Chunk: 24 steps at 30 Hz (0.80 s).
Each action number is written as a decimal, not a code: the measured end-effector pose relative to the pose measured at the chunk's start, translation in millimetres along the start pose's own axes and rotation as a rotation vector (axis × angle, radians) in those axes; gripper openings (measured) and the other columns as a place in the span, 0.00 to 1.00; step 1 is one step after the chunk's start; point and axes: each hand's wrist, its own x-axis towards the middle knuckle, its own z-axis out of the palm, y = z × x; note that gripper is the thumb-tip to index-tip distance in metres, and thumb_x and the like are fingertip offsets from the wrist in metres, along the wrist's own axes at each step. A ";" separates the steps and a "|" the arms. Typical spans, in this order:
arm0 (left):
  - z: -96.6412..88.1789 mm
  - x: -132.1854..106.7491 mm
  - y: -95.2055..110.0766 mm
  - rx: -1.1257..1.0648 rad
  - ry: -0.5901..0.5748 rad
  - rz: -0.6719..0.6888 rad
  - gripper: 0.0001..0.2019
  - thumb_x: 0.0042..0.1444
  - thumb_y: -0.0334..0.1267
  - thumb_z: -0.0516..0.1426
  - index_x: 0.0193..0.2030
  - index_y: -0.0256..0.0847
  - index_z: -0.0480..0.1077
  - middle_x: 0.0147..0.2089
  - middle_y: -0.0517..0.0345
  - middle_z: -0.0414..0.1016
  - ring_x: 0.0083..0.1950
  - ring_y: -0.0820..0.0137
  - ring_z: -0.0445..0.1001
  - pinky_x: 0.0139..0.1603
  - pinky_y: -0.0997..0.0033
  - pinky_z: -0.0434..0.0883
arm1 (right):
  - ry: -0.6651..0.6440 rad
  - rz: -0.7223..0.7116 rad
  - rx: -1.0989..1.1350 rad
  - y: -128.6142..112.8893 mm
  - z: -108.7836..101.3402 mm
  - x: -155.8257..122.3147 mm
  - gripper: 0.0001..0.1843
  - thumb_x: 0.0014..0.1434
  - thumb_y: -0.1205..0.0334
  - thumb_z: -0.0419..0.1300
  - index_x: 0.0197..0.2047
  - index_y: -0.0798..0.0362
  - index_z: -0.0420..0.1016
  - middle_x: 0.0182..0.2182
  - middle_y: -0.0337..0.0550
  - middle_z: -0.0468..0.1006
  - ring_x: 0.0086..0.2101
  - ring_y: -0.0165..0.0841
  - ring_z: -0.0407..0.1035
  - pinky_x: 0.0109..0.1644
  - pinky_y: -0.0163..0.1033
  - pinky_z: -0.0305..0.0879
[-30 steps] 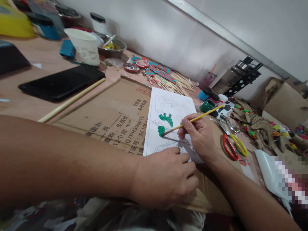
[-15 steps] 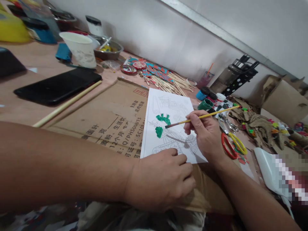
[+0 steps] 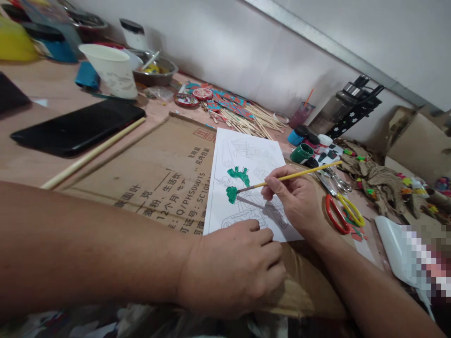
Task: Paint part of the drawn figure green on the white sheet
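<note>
A white colouring sheet [image 3: 243, 159] with line drawings lies on a flattened cardboard box [image 3: 165, 164]. Two patches on it are painted green. My right hand [image 3: 296, 199] pinches a yellow paintbrush [image 3: 299, 174], its tip touching the lower green patch. My left hand [image 3: 236, 267] rests with fingers curled on the sheet's near edge, pressing it down; nothing shows inside it. An open pot of green paint [image 3: 302, 152] stands just beyond the sheet's right side.
Red-and-yellow scissors [image 3: 343, 211] and metal tweezers lie right of the sheet. Paint pots, a heap of thin sticks [image 3: 253, 123], a black phone [image 3: 75, 126], a long wooden stick [image 3: 93, 152], a white cup [image 3: 107, 70], a metal bowl and cardboard scraps crowd the table.
The brush tip lifted off the green patch half a second ago and has come back down onto it. My left hand has stayed on the sheet's edge.
</note>
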 end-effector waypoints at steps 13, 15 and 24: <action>3.4 -0.4 -0.4 0.001 0.031 -0.013 0.08 0.56 0.40 0.63 0.37 0.40 0.71 0.37 0.54 0.76 0.35 0.63 0.71 0.35 0.60 0.68 | -0.082 0.014 0.001 11.4 3.7 -6.8 0.11 0.61 0.52 0.66 0.35 0.50 0.73 0.25 0.35 0.78 0.26 0.28 0.74 0.30 0.32 0.70; 4.0 -0.4 -0.6 -0.001 0.026 -0.011 0.08 0.56 0.40 0.63 0.38 0.39 0.71 0.37 0.55 0.76 0.35 0.63 0.70 0.34 0.59 0.69 | -0.104 -0.004 -0.045 12.8 2.7 -7.9 0.10 0.61 0.53 0.65 0.35 0.50 0.74 0.26 0.35 0.78 0.27 0.28 0.75 0.31 0.32 0.70; 4.5 -1.0 -0.6 0.009 0.041 -0.002 0.08 0.56 0.40 0.62 0.38 0.39 0.71 0.37 0.54 0.75 0.35 0.63 0.70 0.33 0.60 0.67 | -0.059 -0.125 -0.136 8.4 10.0 -7.7 0.10 0.63 0.53 0.63 0.34 0.50 0.75 0.27 0.36 0.77 0.28 0.29 0.74 0.33 0.34 0.70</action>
